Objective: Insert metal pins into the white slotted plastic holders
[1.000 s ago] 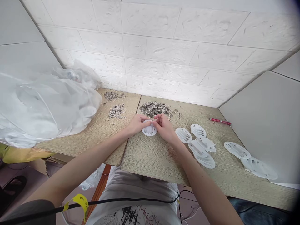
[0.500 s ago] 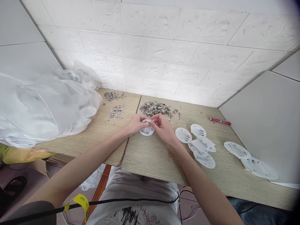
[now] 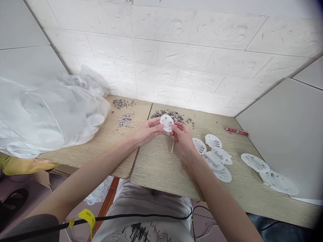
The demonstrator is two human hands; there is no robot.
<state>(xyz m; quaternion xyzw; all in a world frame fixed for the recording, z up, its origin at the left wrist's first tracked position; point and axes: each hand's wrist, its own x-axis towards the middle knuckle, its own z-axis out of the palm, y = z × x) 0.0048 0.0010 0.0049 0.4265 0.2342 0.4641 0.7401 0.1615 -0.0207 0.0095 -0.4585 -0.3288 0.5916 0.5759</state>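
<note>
Between my two hands, a round white plastic disc with small slots is held up, tilted to face me. My left hand pinches its left edge with thumb and fingers. On the right edge, the thumb and fingers of my right hand are closed. A thin light-coloured stick juts down below the right fingers; its upper end is hidden. Just behind the disc lies a heap of small metal pieces. Several similar white discs lie overlapping to the right of my right hand.
Two smaller piles of metal bits, a darker one and a lighter one, lie left of the table seam. A large translucent plastic bag fills the left side. At right are a red pen-like object and more white discs.
Both hands have lifted the disc off the table and tilted it up, toward the metal heap. The thin stick now shows below my right hand.
</note>
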